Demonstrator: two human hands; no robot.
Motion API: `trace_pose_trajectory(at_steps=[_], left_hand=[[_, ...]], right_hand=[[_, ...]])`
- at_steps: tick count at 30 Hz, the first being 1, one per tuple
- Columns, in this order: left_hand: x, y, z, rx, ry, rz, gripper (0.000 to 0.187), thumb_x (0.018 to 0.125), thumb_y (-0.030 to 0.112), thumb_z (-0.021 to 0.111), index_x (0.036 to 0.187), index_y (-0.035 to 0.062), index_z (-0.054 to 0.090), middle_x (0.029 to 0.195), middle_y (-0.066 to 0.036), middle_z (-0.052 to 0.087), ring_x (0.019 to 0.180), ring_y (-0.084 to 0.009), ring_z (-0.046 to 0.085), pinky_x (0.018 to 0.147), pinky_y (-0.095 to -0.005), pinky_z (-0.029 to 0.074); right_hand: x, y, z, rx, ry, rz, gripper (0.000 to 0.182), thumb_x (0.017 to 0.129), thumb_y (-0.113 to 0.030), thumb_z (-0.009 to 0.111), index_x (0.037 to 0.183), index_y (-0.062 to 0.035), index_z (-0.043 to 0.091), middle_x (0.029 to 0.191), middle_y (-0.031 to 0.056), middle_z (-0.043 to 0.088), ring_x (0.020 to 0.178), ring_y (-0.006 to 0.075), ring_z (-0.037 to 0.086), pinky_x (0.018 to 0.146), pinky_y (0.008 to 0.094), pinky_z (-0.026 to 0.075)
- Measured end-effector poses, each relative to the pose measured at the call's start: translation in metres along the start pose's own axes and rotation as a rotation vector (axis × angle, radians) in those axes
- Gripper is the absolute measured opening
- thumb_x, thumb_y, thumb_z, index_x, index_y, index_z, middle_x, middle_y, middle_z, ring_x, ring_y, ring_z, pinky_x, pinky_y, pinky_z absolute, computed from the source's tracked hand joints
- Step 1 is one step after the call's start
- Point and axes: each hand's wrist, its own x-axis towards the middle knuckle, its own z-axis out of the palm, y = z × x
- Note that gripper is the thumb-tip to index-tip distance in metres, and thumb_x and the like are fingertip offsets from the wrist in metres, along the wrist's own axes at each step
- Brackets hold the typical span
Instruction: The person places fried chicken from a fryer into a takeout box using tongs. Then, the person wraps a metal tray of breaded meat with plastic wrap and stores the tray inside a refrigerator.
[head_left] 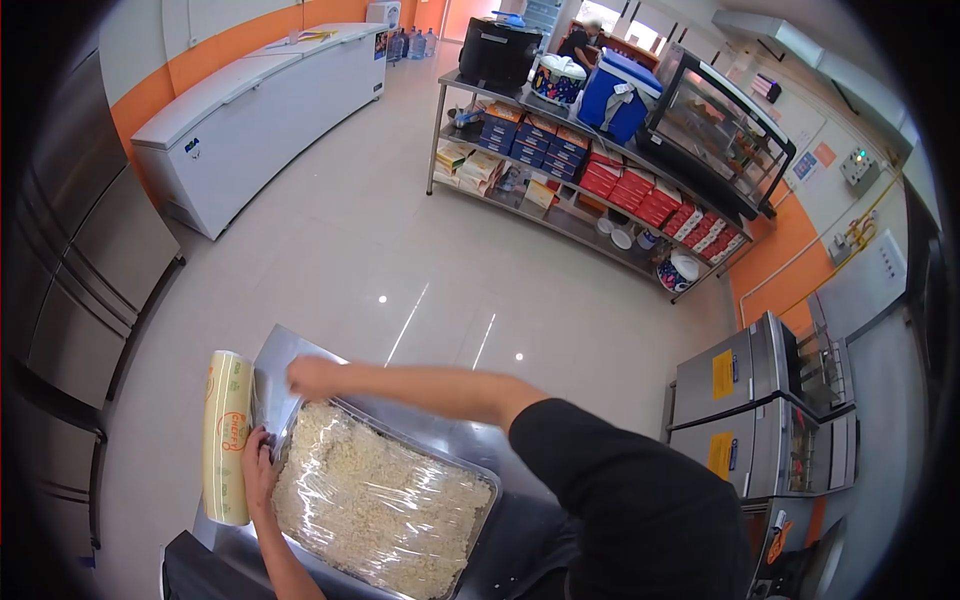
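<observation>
A metal tray (487,492) of pale, crumbly, grated-looking food lies on the steel table, with shiny clear plastic wrap (370,490) stretched over it. Left of the tray stands a long yellow plastic wrap box (229,440) with orange print. My left hand (259,468) is between the box and the tray's left edge, its fingers bent; what they grip is too small to name. Reaching across the tray, my right hand (314,378) is closed above its far left corner. Anything inside that fist is hidden.
The steel table (285,350) shows around the tray. A white chest freezer (270,110) lines the left wall, near steel fridges (110,270). Across the floor stands a shelf rack (440,140) with boxes, a blue cooler (620,95) and a glass display case (715,130). Steel ovens (725,410) are at right.
</observation>
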Motion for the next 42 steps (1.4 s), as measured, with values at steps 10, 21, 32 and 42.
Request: trace_pose_trajectory(at_steps=[10, 21, 32, 42], left_hand=[[0.003, -0.014, -0.004, -0.383, 0.106, -0.08, 0.028, 0.093, 0.012, 0.034, 0.111, -0.0015, 0.05, 0.105, -0.013, 0.056, 0.096, -0.0198, 0.053, 0.086, -0.0293, 0.04], [-0.001, 0.01, 0.0, -0.025, 0.103, -0.098, 0.034, 0.096, 0.025, 0.032, 0.104, -0.0012, 0.052, 0.1, -0.014, 0.055, 0.096, -0.0229, 0.051, 0.089, -0.0328, 0.037], [-0.01, 0.001, -0.016, -0.478, 0.22, -0.142, 0.046, 0.098, 0.036, 0.029, 0.107, -0.0036, 0.052, 0.102, -0.014, 0.057, 0.096, -0.0215, 0.053, 0.087, -0.0316, 0.04], [-0.032, 0.016, -0.006, 0.002, 0.256, -0.103, 0.042, 0.097, 0.028, 0.032, 0.1, -0.007, 0.055, 0.085, -0.018, 0.06, 0.079, -0.0242, 0.057, 0.072, -0.0331, 0.044]], right_hand=[[0.029, -0.081, 0.092, 0.013, -0.225, -0.122, 0.028, 0.077, -0.027, 0.049, 0.071, -0.0031, 0.063, 0.077, 0.0163, 0.064, 0.074, 0.0339, 0.061, 0.07, 0.0429, 0.047], [0.018, -0.038, 0.009, -0.196, -0.23, 0.049, 0.031, 0.082, -0.032, 0.048, 0.079, -0.0072, 0.067, 0.075, 0.02, 0.063, 0.073, 0.0345, 0.061, 0.069, 0.045, 0.046], [0.024, -0.117, 0.093, 0.113, -0.118, -0.269, 0.022, 0.07, -0.021, 0.054, 0.063, -0.001, 0.059, 0.07, 0.0196, 0.061, 0.07, 0.0373, 0.059, 0.067, 0.0454, 0.047], [0.03, -0.099, 0.079, -0.003, -0.27, -0.117, 0.037, 0.079, -0.034, 0.049, 0.069, -0.0015, 0.063, 0.072, 0.0205, 0.063, 0.073, 0.0378, 0.061, 0.068, 0.0449, 0.048]])
